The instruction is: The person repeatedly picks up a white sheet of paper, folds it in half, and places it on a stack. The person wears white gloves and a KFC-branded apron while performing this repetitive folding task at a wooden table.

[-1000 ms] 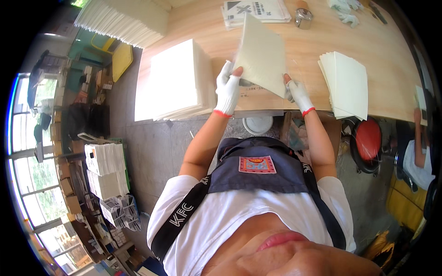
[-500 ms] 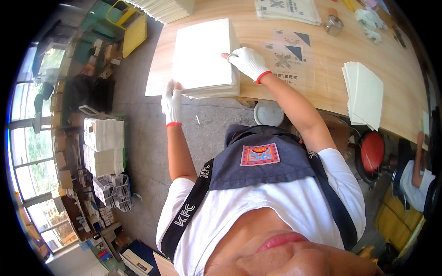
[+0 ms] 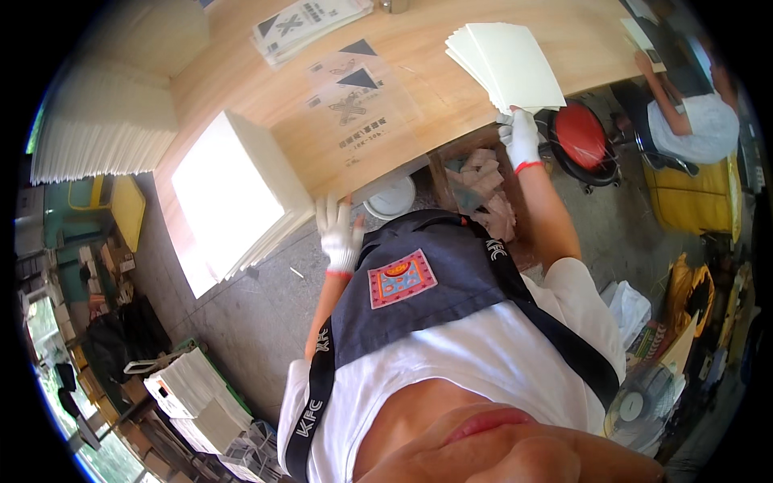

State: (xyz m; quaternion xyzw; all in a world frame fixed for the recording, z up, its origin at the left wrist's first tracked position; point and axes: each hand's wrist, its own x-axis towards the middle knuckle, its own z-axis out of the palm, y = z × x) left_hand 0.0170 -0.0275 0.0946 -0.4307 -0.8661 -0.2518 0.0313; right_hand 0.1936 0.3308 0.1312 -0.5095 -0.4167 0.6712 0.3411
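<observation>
- The person's left hand (image 3: 339, 235), in a white glove with bare thumb tip, was at the near edge of the wooden table (image 3: 266, 92), just beside the near corner of the large white stack (image 3: 229, 197); its fingers were apart and held nothing, though whether they touched the edge could not be told.
- The right hand (image 3: 520, 138), gloved likewise, was at the near edge of the fanned sheets (image 3: 515, 68), its fingertips against their lower corner; whether thumb and fingers were clamped on a sheet could not be told.
- The fanned sheets lay on the table's right part, their edges staggered on the left side.
- Clear printed sleeves (image 3: 348, 105) lay flat and overlapping between the two piles of white sheets, near neither hand's fingertips.
- Beyond them lay a pile of printed packets (image 3: 310, 28).
- A red-seated stool (image 3: 581, 137) stood below the table's edge, near the right hand.
</observation>
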